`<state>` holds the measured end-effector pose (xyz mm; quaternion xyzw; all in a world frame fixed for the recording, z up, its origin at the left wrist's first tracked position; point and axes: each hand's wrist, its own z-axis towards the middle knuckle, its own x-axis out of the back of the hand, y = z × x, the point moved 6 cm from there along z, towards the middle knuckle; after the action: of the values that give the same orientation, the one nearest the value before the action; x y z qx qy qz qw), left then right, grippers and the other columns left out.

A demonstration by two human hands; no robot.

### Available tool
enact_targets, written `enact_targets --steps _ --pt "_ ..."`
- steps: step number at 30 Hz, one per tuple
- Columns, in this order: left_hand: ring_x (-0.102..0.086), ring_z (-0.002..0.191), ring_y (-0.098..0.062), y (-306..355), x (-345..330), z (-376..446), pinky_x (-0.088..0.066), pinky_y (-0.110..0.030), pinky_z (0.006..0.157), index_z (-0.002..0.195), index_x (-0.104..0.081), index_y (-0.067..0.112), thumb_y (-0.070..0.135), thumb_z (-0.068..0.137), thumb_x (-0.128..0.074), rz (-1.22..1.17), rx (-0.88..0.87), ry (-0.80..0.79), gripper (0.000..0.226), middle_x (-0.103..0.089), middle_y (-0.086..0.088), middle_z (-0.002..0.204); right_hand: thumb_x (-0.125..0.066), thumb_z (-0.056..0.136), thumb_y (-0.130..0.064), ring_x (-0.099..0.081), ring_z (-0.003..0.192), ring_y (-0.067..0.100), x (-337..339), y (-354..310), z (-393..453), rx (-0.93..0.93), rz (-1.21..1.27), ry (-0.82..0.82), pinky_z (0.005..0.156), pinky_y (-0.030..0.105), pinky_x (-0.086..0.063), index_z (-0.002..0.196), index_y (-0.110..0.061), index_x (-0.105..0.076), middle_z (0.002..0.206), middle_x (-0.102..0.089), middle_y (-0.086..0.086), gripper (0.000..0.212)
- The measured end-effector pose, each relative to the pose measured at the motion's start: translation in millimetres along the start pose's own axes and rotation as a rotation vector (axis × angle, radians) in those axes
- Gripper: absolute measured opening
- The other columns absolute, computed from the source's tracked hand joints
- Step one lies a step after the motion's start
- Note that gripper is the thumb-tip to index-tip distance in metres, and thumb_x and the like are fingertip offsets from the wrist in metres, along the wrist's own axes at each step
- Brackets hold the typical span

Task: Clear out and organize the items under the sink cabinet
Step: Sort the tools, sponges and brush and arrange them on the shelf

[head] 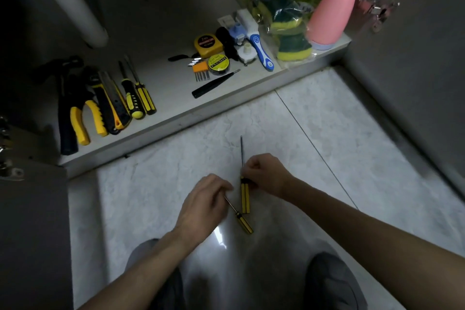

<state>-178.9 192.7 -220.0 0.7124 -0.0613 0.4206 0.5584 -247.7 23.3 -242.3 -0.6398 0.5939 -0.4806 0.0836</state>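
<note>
Crouching in front of the open cabinet (176, 113), the person works on the pale tiled floor (327, 133), probably because it gives more light and room than the dark shelf. On that shelf things already lie in groups, which reads as sorting by kind: at the far right a pink bottle (329, 15) stands beside a clear bag of sponges (284, 25); in the middle lie a yellow tape measure (207, 45), a roll of tape (218, 64) and a blue-handled brush (259, 48); at the left a hammer (66, 108), pliers (85, 118) and screwdrivers (138, 93) lie side by side, handles toward the near edge. Near the person, the right hand (264, 173) has its fingers curled round the larger screwdriver (244, 197) where shaft meets handle, tip pointing away. Just left of it, the left hand (203, 204) pinches the thin shaft of a smaller screwdriver (239, 216), its handle resting on the tile. Both seem gripped for carrying to the tool row.
</note>
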Motion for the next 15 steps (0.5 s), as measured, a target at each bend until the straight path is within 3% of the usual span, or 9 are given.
enact_targets --steps 3,5,7,9,11,13,15 --pt "-0.066 0.08 -0.012 -13.7 9.0 -6.8 -0.053 -0.027 0.07 0.091 -0.071 0.029 0.015 0.096 -0.058 -0.276 0.288 0.118 0.02 -0.068 0.006 0.084 -0.071 0.087 -0.011 -0.057 0.044 -0.001 -11.9 -18.3 -3.0 -0.015 0.178 -0.002 0.046 0.015 -0.045 0.049 -0.02 -0.058 0.048 -0.058 -0.01 0.041" --pt "-0.062 0.068 -0.013 -18.3 3.1 -13.0 -0.051 -0.027 0.06 0.088 -0.071 0.033 0.032 0.093 -0.064 -0.446 0.418 0.092 0.008 -0.065 -0.001 0.074 -0.072 0.088 -0.014 -0.062 0.05 0.008 -22.5 -33.3 -3.0 -0.014 0.247 -0.029 0.052 0.024 -0.051 0.048 -0.02 -0.058 0.052 -0.062 -0.004 0.043" --pt "-0.055 0.062 -0.012 -23.7 -1.6 -18.9 -0.046 -0.031 0.057 0.089 -0.069 0.033 0.052 0.087 -0.066 -0.493 0.483 0.077 0.02 -0.06 -0.009 0.071 -0.073 0.088 -0.017 -0.064 0.061 0.016 -31.1 -47.5 -1.1 0.003 0.261 -0.042 0.066 0.037 -0.058 0.054 -0.02 -0.064 0.06 -0.066 0.003 0.035" --pt "-0.049 0.061 -0.013 -32.6 0.2 -22.9 -0.044 -0.037 0.057 0.09 -0.068 0.028 0.05 0.088 -0.067 -0.482 0.493 0.118 0.022 -0.054 -0.014 0.07 -0.073 0.088 -0.016 -0.067 0.067 0.025 -40.3 -55.8 1.0 -0.016 0.314 -0.072 0.077 0.046 -0.06 0.066 -0.011 -0.071 0.067 -0.068 0.01 0.023" --pt "-0.049 0.06 -0.009 -42.7 9.5 -24.2 -0.043 -0.03 0.058 0.089 -0.068 0.027 0.038 0.093 -0.065 -0.456 0.486 0.178 0.013 -0.052 -0.009 0.065 -0.069 0.09 -0.016 -0.066 0.063 0.027 -46.3 -58.7 3.4 -0.028 0.363 -0.075 0.075 0.05 -0.06 0.071 -0.005 -0.072 0.066 -0.069 0.011 0.023" --pt "-0.051 0.06 -0.01 -58.2 18.9 -25.6 -0.043 -0.031 0.059 0.085 -0.066 0.025 0.035 0.096 -0.062 -0.339 0.52 0.213 0.015 -0.055 -0.004 0.064 -0.068 0.089 -0.025 -0.064 0.059 0.019 -44.3 -58.9 5.4 0.057 0.182 -0.026 0.07 0.039 -0.058 0.063 -0.012 -0.067 0.06 -0.068 0.002 0.029" --pt "-0.055 0.065 -0.017 -73.8 28.8 -27.8 -0.044 -0.035 0.062 0.082 -0.062 0.024 0.039 0.095 -0.061 -0.179 0.596 0.233 0.02 -0.057 0.003 0.063 -0.068 0.086 -0.039 -0.065 0.065 0.019 -41.8 -56.0 3.0 0.149 -0.215 -0.008 0.068 0.03 -0.051 0.064 -0.013 -0.064 0.064 -0.066 0.0 0.034"
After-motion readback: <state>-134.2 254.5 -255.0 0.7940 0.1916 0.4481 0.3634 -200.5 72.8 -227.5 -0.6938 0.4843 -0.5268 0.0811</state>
